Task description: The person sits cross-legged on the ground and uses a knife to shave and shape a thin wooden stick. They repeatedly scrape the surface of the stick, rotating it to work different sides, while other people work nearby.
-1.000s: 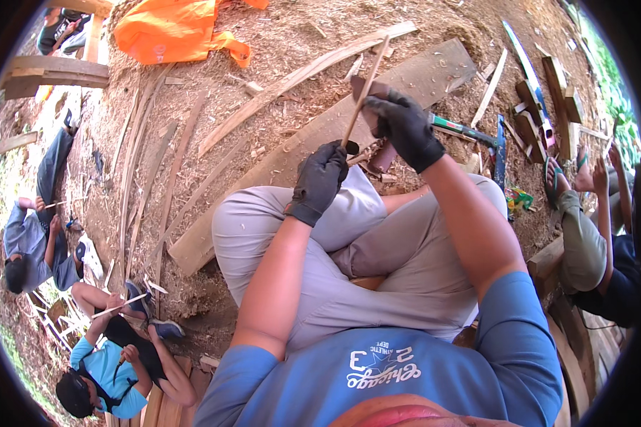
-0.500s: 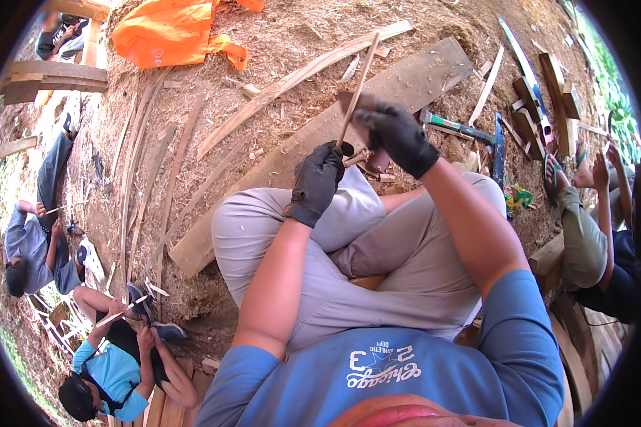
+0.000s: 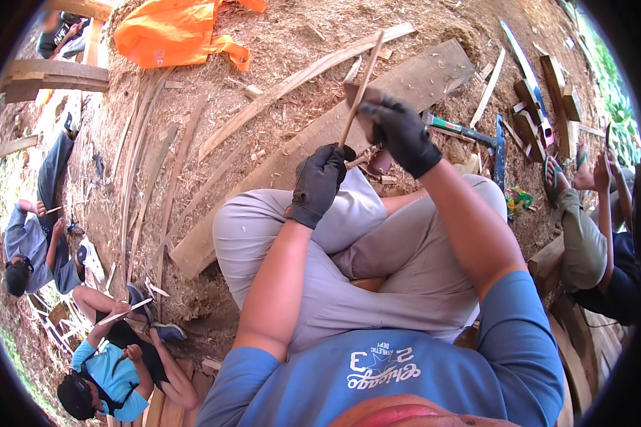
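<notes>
Both my hands wear black gloves. My left hand [image 3: 317,183] is closed around the lower part of a thin wooden stick [image 3: 363,78], which points up and slightly right above my crossed legs. My right hand [image 3: 400,134] grips a dark brown sheet [image 3: 356,95] that looks like sandpaper, pressed close to the stick above the left hand. Glove and stick cover part of the sheet. Just below the right hand lies a reddish-brown rolled piece [image 3: 380,163]. Behind both hands a wide wooden plank [image 3: 299,147] runs diagonally over the ground.
To the right lie a green-handled hammer [image 3: 452,128], a blue flat tool [image 3: 499,153], a long blue-edged blade [image 3: 525,64] and wood blocks [image 3: 559,78]. An orange bag [image 3: 165,34] lies at the far left. Co-workers sit left [image 3: 114,370] and right [image 3: 609,263]. Shavings cover the ground.
The brown sheet in my right hand has tilted and shifted slightly along the stick. My left hand keeps its hold. At lower left, the co-worker's hands have moved apart.
</notes>
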Demonstrator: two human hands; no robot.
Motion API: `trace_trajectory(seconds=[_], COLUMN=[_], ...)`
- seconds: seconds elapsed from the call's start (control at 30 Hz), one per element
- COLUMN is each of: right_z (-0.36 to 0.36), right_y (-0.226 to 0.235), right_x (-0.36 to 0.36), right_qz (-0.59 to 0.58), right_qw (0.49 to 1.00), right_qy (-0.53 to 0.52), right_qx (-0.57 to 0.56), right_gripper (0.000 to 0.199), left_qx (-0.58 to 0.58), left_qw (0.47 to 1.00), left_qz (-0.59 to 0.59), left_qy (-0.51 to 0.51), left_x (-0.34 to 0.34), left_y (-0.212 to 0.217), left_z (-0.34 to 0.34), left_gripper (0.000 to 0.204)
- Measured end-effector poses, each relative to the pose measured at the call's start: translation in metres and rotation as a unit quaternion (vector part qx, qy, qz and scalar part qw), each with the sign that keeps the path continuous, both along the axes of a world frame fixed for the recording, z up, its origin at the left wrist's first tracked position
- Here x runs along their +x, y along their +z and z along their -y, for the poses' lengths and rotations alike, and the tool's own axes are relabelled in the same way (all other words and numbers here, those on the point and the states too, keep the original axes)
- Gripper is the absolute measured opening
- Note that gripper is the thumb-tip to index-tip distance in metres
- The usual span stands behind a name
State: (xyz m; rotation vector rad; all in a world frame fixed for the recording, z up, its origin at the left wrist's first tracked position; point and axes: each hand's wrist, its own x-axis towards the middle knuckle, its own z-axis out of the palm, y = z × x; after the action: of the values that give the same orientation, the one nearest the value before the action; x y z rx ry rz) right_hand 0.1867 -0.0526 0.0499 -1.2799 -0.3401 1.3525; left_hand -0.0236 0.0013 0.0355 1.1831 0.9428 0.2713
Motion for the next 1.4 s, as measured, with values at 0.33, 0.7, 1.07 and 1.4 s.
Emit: trace_trajectory(seconds=[0.33,0.7,1.07,1.4], right_z=[0.001,0.011,0.008,0.018], right_y=[-0.008,0.011,-0.024,-0.011], right_x=[0.022,-0.022,0.013,-0.027], right_qz=[-0.03,0.095,0.271,0.039], right_qw=[0.998,0.99,0.95,0.993], right_qy=[-0.03,0.091,0.066,0.075], right_qx=[0.055,-0.056,0.139,-0.079], right_gripper=[0.027,0.028,0.022,0.019], left_qx=[0.024,0.084,0.153,0.311], left_qw=[0.999,0.994,0.981,0.937], left_qz=[-0.021,-0.058,-0.102,-0.153], left_qy=[-0.016,-0.032,-0.069,-0.048], left_x=[0.002,-0.003,0.005,-0.003], left_y=[0.003,0.005,0.01,-0.007], left_z=[0.003,-0.001,0.0,0.008], left_gripper=[0.027,0.028,0.028,0.02])
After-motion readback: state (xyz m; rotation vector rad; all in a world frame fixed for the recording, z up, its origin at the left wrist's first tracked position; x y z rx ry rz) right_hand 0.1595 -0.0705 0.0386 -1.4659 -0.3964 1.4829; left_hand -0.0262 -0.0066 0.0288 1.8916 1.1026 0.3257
